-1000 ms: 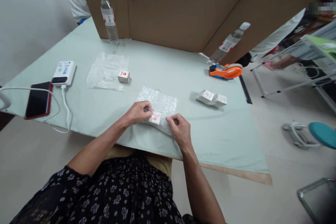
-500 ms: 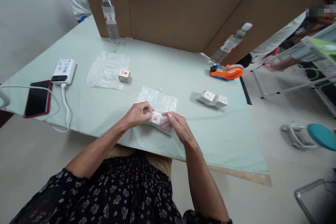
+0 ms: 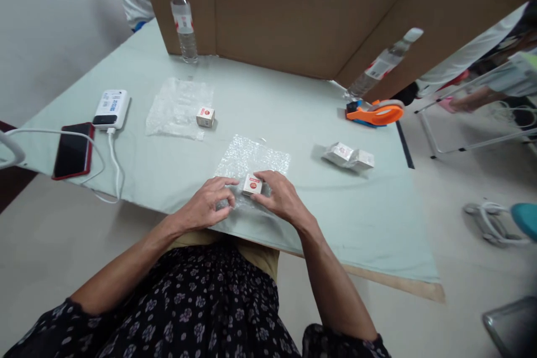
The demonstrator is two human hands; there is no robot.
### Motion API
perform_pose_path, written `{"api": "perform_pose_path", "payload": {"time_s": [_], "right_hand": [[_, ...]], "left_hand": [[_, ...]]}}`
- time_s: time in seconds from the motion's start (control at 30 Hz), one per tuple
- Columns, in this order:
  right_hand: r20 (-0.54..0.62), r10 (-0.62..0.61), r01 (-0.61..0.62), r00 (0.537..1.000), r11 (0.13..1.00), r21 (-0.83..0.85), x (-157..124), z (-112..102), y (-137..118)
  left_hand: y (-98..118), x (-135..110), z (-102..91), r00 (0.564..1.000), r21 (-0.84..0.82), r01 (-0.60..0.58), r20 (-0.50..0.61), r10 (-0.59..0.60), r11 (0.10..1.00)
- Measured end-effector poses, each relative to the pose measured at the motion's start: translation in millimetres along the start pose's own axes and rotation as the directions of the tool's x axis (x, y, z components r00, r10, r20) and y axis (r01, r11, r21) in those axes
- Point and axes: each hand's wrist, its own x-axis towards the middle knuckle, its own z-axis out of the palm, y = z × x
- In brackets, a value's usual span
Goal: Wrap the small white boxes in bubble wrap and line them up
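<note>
Red-edged phone (image 3: 73, 150) and white power bank (image 3: 111, 109) lie at the table's (image 3: 293, 117) left end. Next comes a clear bag (image 3: 176, 109) with a second box (image 3: 205, 117) on its right edge, and a bottle (image 3: 184, 17) stands behind. Near the front edge, the left hand (image 3: 205, 208) presses curled fingers onto the bubble wrap (image 3: 251, 156); whether it pinches the sheet I cannot tell. The box (image 3: 253, 184) sits on the wrap's near part, gripped from the right by the right hand (image 3: 282, 200). Further right lie wrapped boxes (image 3: 348, 155) and an orange tape dispenser (image 3: 375, 113).
</note>
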Motion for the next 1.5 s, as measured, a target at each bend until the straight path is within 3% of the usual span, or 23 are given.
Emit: {"api": "perform_pose_path", "payload": {"time_s": [0.13, 0.27, 0.43, 0.53, 0.63, 0.73, 0.97, 1.07, 1.17, 1.23, 1.3, 1.4, 1.5], "right_hand": [[-0.035, 0.004, -0.006, 0.999, 0.998, -0.061, 1, 15, -3], [-0.029, 0.012, -0.014, 1.000, 0.998, -0.061, -1, 14, -5], [-0.049, 0.091, -0.084, 0.995, 0.988, 0.126, -8, -7, -13], [-0.053, 0.096, -0.089, 0.994, 0.989, 0.118, -14, -12, -15], [-0.112, 0.097, -0.083, 0.989, 0.989, 0.125, -14, -7, -13], [-0.144, 0.144, -0.107, 0.979, 0.966, 0.235, -9, 1, -8], [-0.154, 0.245, -0.160, 0.957, 0.890, 0.426, -1, 16, 6], [-0.242, 0.255, -0.187, 0.936, 0.944, 0.270, -6, 15, 1], [-0.417, 0.093, -0.152, 0.904, 0.982, -0.110, -15, 11, -17], [-0.366, -0.078, -0.047, 0.927, 0.946, -0.321, -18, 12, -32], [-0.234, -0.186, 0.068, 0.954, 0.898, -0.435, -18, 17, -43], [-0.137, -0.208, 0.113, 0.969, 0.857, -0.502, -15, 24, -47], [-0.109, -0.189, 0.103, 0.976, 0.840, -0.533, -12, 26, -44]], "left_hand": [[-2, 1, 3.3, 1.000, -0.014, 0.002, -0.030, -0.002, 1.000], [1, 5, 4.7, 0.997, -0.065, 0.044, -0.066, -0.048, 0.997], [3, 21, 7.3, 0.972, -0.215, 0.174, -0.119, -0.203, 0.961], [2, 36, 9.0, 0.951, -0.276, 0.233, -0.134, -0.277, 0.933], [-1, 51, 12.0, 0.930, -0.322, 0.291, -0.124, -0.345, 0.901], [-5, 61, 16.7, 0.916, -0.368, 0.308, -0.134, -0.377, 0.878], [-10, 63, 25.0, 0.910, -0.373, 0.293, -0.174, -0.377, 0.880], [-11, 64, 24.5, 0.912, -0.380, 0.301, -0.154, -0.380, 0.875], [-13, 67, 24.0, 0.918, -0.385, 0.305, -0.124, -0.376, 0.871], [-14, 69, 23.8, 0.921, -0.377, 0.308, -0.113, -0.373, 0.874], [-15, 69, 22.0, 0.921, -0.373, 0.313, -0.104, -0.374, 0.874], [-22, 65, 12.8, 0.915, -0.369, 0.342, -0.078, -0.395, 0.864], [-34, 55, -3.9, 0.873, -0.348, 0.430, -0.075, -0.482, 0.833]]}}
